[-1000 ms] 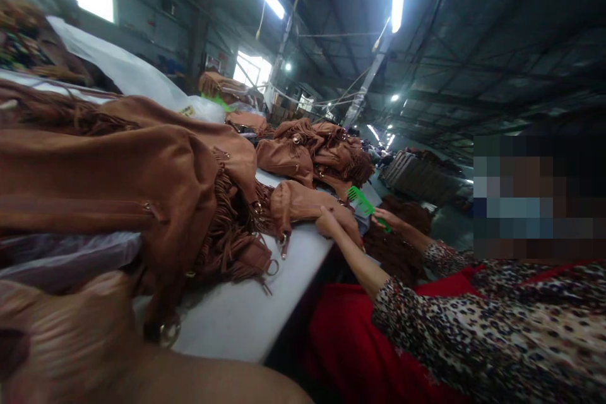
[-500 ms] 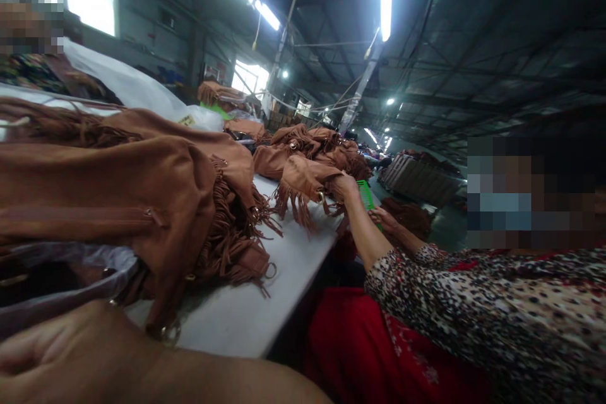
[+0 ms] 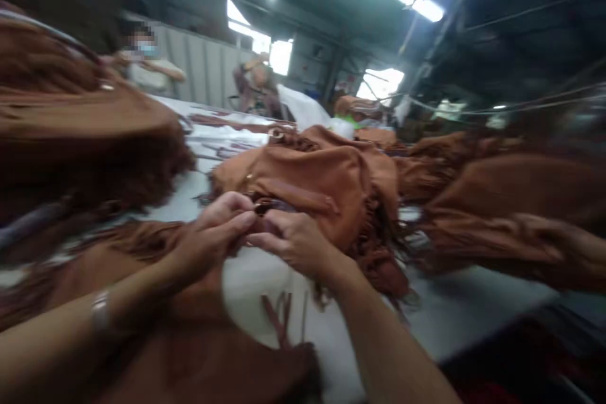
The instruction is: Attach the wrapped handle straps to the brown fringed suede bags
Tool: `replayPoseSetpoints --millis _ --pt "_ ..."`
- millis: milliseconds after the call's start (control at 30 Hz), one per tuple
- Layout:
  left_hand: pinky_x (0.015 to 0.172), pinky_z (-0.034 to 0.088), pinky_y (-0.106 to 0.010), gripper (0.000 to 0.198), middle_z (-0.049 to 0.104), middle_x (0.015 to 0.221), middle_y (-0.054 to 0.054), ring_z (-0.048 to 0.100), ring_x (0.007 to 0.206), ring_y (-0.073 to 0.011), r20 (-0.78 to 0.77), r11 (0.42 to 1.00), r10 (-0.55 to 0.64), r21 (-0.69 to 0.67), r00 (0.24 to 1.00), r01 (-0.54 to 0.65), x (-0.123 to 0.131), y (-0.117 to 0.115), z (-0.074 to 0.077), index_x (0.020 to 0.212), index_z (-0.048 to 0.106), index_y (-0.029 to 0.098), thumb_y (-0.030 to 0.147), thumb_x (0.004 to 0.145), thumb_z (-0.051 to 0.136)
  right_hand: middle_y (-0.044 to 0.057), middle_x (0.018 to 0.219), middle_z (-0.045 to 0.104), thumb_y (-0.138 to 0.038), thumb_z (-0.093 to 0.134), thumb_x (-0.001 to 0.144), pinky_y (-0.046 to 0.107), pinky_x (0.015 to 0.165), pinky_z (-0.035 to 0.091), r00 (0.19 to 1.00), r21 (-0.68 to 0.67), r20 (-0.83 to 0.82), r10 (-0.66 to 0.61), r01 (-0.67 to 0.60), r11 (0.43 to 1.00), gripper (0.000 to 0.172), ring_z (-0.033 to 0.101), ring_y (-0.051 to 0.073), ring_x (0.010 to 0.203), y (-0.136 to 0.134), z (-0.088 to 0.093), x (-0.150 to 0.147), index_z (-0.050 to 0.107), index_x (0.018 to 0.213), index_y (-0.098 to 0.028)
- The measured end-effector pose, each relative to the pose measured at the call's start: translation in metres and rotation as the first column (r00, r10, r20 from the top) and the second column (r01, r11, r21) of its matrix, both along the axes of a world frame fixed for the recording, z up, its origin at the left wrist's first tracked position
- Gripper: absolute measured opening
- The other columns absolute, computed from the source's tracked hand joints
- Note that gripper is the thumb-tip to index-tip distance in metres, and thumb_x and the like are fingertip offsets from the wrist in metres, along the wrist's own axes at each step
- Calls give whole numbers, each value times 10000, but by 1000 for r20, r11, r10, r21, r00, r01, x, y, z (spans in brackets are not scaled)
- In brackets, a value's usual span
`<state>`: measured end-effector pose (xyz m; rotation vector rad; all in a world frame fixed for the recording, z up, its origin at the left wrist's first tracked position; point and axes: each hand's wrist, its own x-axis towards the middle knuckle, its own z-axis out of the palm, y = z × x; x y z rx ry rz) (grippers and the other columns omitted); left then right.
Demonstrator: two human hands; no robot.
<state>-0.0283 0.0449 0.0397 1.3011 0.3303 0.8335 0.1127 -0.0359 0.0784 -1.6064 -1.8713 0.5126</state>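
My left hand (image 3: 220,224) and my right hand (image 3: 296,240) meet over the table. Both are closed, fingertips pinching what looks like a brown strap (image 3: 258,225), with a small glint of metal beside it. Fingers and blur hide most of that piece. Below my hands a brown bag (image 3: 184,353) lies in front of me, thin strips hanging near its edge. Just beyond them rests another brown fringed bag (image 3: 317,170) with a zip across its side.
A large brown fringed bag (image 3: 89,132) stands at left. On the right, a co-worker's hand (image 3: 553,237) holds a blurred brown bag (image 3: 511,196). More bags lie behind on the white table (image 3: 478,309). Two people are across the table.
My view has swung left. One of my arms lay across the bottom before; now both hands are together in the middle, pinching. The neighbouring co-worker has shifted to the right edge, with a bag raised.
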Motion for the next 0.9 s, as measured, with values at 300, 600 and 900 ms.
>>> replayPoseSetpoints --millis 300,600,900 --pt "335 225 -121 248 430 506 81 333 355 -32 -26 980 183 -70 983 -185 9 28 -12 917 493 155 385 834 537 49 933 671 -403 530 876 287 696 434 980 31 185 -72 67 997 257 610 196 829 14 -5 23 641 974 -192" --pt "346 269 -144 412 482 570 68 371 361 -37 49 991 64 -119 997 -58 7 26 -11 1078 483 142 422 797 592 70 909 705 -292 569 837 317 681 421 929 75 340 -144 126 989 213 642 247 821 28 -3 -15 643 1020 -212" --pt "324 220 -145 277 404 458 92 288 321 -41 -26 992 122 -33 992 -123 9 34 -20 1017 524 135 359 854 532 -3 753 664 -320 607 827 262 619 430 999 44 41 -35 33 998 151 602 162 672 29 -28 12 672 902 -207"
